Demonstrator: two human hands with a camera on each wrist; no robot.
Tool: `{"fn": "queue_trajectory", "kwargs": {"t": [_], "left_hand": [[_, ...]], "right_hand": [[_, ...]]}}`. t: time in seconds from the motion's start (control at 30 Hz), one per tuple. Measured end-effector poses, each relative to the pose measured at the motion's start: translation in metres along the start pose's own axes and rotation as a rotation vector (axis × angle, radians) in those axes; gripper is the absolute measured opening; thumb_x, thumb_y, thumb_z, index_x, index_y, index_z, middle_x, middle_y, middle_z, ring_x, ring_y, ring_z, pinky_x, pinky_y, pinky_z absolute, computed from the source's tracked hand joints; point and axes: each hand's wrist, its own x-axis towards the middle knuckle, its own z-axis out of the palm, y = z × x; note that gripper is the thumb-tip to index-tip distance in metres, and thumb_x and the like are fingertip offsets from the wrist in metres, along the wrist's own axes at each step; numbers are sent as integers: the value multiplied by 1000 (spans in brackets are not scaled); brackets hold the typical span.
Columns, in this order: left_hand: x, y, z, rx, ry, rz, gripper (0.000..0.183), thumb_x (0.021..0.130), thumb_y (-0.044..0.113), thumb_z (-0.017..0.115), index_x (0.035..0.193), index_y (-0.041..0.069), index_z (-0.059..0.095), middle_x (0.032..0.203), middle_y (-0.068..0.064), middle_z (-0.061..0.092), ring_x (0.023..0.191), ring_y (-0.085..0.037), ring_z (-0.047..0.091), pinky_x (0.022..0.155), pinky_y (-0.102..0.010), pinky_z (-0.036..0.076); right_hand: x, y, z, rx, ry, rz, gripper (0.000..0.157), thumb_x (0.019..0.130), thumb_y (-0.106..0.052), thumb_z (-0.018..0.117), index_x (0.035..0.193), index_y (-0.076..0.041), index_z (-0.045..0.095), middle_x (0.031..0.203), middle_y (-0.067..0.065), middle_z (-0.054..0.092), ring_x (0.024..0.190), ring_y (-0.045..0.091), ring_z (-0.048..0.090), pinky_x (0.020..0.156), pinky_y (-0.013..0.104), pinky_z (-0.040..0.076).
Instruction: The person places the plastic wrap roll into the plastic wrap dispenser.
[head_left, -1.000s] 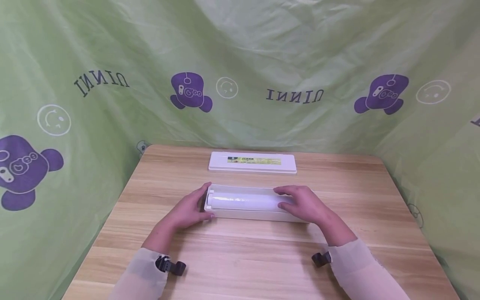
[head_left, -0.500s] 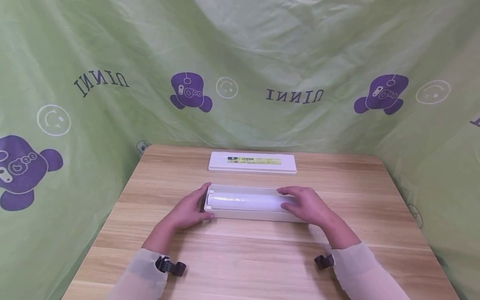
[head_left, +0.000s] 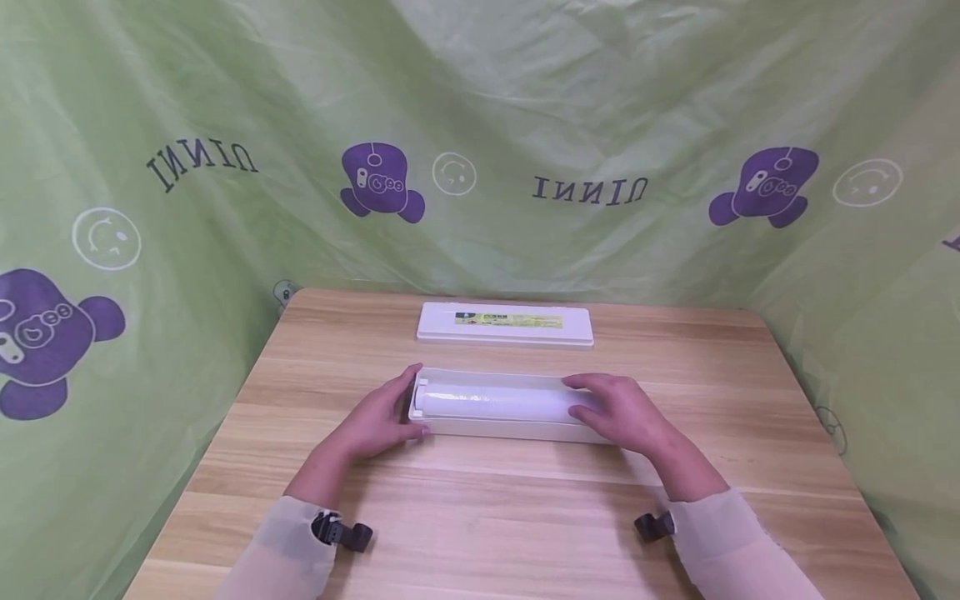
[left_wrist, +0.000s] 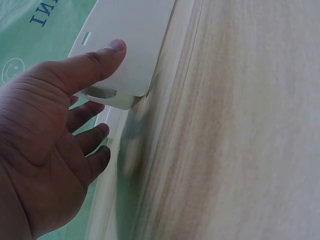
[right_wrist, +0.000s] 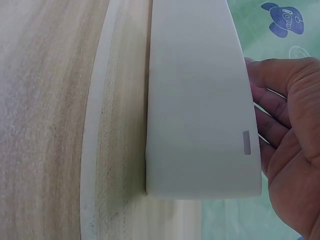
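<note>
In the head view, a long white cling film box (head_left: 502,430) lies crosswise on the table, its top uncovered. Inside it a shiny roll of cling film (head_left: 487,404) is visible. My left hand (head_left: 378,417) grips the box's left end, with the thumb (left_wrist: 107,52) on the front wall and a finger at the far corner. My right hand (head_left: 626,412) is over the right part of the box, covering that end of the roll. Its thumb and fingers are spread across the roll, thumb tip at the near side; in the right wrist view they show beyond the box's upper edge.
Behind the box lies its flat white lid (head_left: 435,321), with a green and yellow label. The wooden table (head_left: 480,517) meets a green printed curtain (head_left: 487,250) at the back and sides. Black wrist cameras sit by both sleeves.
My right hand has slid a little to the right along the roll, and its sleeve has shifted with it. The left hand, box and lid have stayed in place.
</note>
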Motion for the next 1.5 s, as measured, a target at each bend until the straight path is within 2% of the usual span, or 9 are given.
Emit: {"fn": "queue_trajectory", "kwargs": {"t": [0.47, 0.83, 1.0, 1.5], "left_hand": [[0, 2, 0, -3, 0, -19, 112, 71, 51, 85, 158, 24, 21, 156, -4, 35, 143, -24, 30, 117, -43, 23], [-2, 5, -1, -4, 5, -21, 113, 70, 53, 84, 158, 24, 20, 156, -6, 35, 142, -26, 31, 117, -46, 24], [-2, 6, 0, -7, 4, -33, 111, 71, 50, 85, 158, 25, 20, 155, -5, 36, 142, -24, 30, 117, -44, 24], [-2, 6, -1, -17, 6, -9, 109, 72, 44, 87, 158, 23, 22, 152, -4, 41, 141, -23, 33, 117, -43, 25]], "right_hand": [[-5, 2, -1, -15, 26, -9, 42, 84, -19, 79, 124, -13, 68, 121, 3, 68, 114, 25, 62, 98, 46, 49], [-12, 3, -1, -12, 37, 37, 43, 84, -25, 78, 125, -16, 67, 123, 1, 67, 116, 23, 61, 100, 45, 48], [-15, 4, -2, -12, 56, 35, 45, 85, -27, 78, 126, -17, 67, 125, 1, 66, 117, 23, 60, 100, 44, 48], [-22, 6, 0, -7, 102, 0, 49, 84, -26, 80, 129, -15, 65, 130, 3, 63, 121, 25, 58, 102, 45, 46]]}}
